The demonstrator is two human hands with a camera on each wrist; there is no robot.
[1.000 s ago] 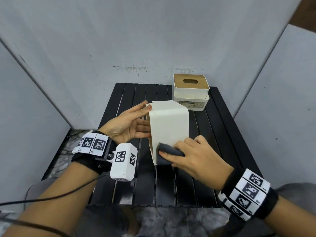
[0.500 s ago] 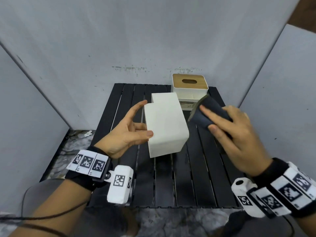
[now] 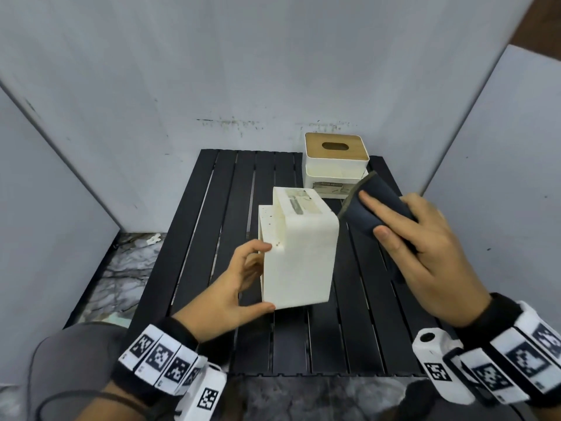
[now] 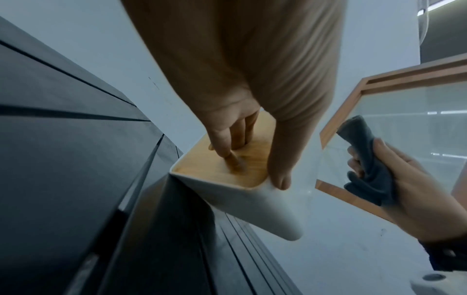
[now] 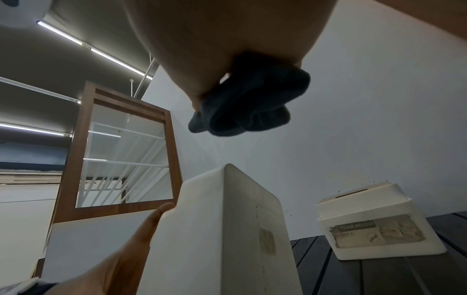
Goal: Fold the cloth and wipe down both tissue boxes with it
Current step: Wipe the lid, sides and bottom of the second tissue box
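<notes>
My left hand [image 3: 243, 284] grips a white tissue box [image 3: 299, 253] tipped on its side above the black slatted table [image 3: 212, 238]. Its thumb lies on the near lower edge, and the fingers press on the box's wooden lid [image 4: 227, 165]. My right hand [image 3: 425, 253] holds the folded dark grey cloth [image 3: 373, 205] in the air, just right of that box and apart from it. The cloth [image 5: 247, 103] is bunched in the palm, and the white tissue box [image 5: 227, 239] stands below it. A second tissue box [image 3: 335, 165] with a wooden lid stands upright at the table's far right.
Grey panels [image 3: 273, 71] wall in the table at the back and on both sides. A marbled floor [image 3: 121, 268] shows past the table's left edge. The second box [image 5: 379, 225] carries a worn "TISSUE HOLDER" label.
My right hand lifted the cloth off the box's near face and carried it up to the right. My left hand turned the box and shifted its grip to the near left side.
</notes>
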